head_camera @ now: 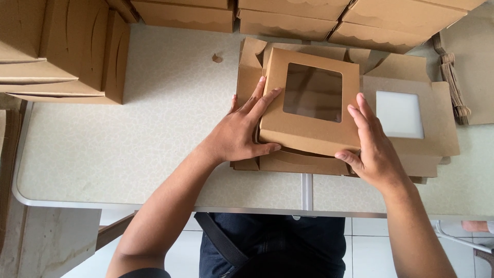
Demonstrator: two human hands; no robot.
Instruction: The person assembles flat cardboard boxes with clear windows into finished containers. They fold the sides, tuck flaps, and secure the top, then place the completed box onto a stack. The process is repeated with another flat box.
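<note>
Pressing from both sides, the left hand (237,135) and the right hand (374,149) hold a brown windowed box (311,103) between flat palms and spread fingers; neither hand is closed around it. The box sits on a stack of flat box blanks (411,128), near the front edge of the pale table (128,144). Folded brown boxes (67,51) stand at the table's left and far sides.

Handling judgement: the box appears to be thin card, light and moderately stiff at its folded edges, but easily dented across the panels. The clear window film (313,91) looks prone to creasing and marking. Take hold along the side walls and corners, with no pressure on the window.
</note>
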